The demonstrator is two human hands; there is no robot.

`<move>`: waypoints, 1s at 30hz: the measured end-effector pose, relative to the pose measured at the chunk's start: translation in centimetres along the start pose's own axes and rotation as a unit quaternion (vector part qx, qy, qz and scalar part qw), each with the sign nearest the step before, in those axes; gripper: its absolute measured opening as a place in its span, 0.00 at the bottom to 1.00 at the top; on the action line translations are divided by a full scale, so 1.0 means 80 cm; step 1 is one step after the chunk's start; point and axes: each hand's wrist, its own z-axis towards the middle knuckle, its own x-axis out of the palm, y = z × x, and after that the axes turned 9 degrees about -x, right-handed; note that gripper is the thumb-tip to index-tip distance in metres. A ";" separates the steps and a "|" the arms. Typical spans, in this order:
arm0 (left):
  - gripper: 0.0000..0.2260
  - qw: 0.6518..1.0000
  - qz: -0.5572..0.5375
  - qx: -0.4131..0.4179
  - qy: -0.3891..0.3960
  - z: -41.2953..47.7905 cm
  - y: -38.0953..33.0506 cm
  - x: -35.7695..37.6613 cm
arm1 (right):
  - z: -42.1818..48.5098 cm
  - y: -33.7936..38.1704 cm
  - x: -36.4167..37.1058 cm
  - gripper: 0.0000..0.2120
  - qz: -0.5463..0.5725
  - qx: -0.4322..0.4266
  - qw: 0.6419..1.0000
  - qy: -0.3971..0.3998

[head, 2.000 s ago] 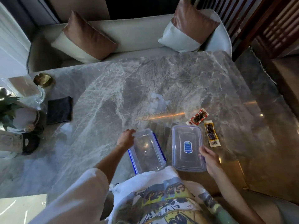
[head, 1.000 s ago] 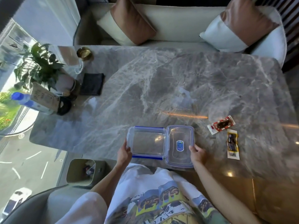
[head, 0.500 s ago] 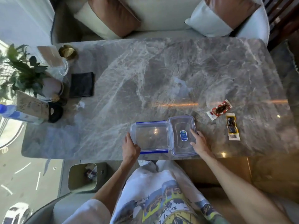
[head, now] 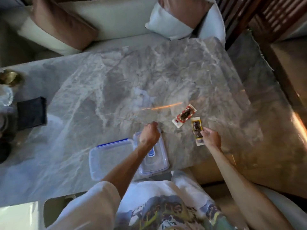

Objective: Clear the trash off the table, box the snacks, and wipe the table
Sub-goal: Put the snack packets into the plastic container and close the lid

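A clear snack box (head: 109, 158) with blue clips sits open at the near edge of the marble table (head: 116, 90). Its clear lid (head: 156, 163) lies flat just to the right of it. My left hand (head: 149, 135) reaches across the far end of the lid, fingers curled with nothing visible in them. Two snack packets lie to the right: a red one (head: 184, 115) and a yellow one (head: 196, 128). My right hand (head: 211, 137) pinches the near right edge of the yellow packet, which still rests on the table.
A dark folded cloth (head: 31, 112) lies at the table's left, beside a brass dish (head: 10, 78) and a glass (head: 5, 97). A sofa with cushions (head: 63, 25) runs along the far side. A bin (head: 54, 211) stands below the near left edge.
Both hands have left the box and lid. My left hand moved right over the lid, and my right hand reached out to the yellow packet. The view swung right.
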 end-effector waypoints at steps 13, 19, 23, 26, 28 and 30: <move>0.15 0.941 -0.100 -0.239 0.216 0.044 -0.150 0.201 | 0.094 -0.045 0.002 0.10 0.117 0.069 0.985 0.105; 0.08 0.971 -0.106 -0.177 0.124 0.032 -0.169 0.200 | 0.097 -0.031 0.004 0.07 0.185 0.132 0.967 0.115; 0.13 0.995 -0.022 -0.079 0.062 0.065 -0.195 0.160 | 0.109 0.017 0.013 0.09 0.302 0.162 0.934 0.096; 0.14 0.998 0.036 -0.045 0.032 0.094 -0.195 0.145 | 0.120 0.046 0.032 0.08 0.303 0.157 0.936 0.083; 0.13 0.997 0.053 -0.042 0.033 0.105 -0.189 0.141 | 0.123 0.056 0.041 0.08 0.265 0.139 0.951 0.075; 0.14 0.998 0.022 -0.049 0.038 0.108 -0.181 0.140 | 0.124 0.058 0.051 0.09 0.232 0.116 0.964 0.063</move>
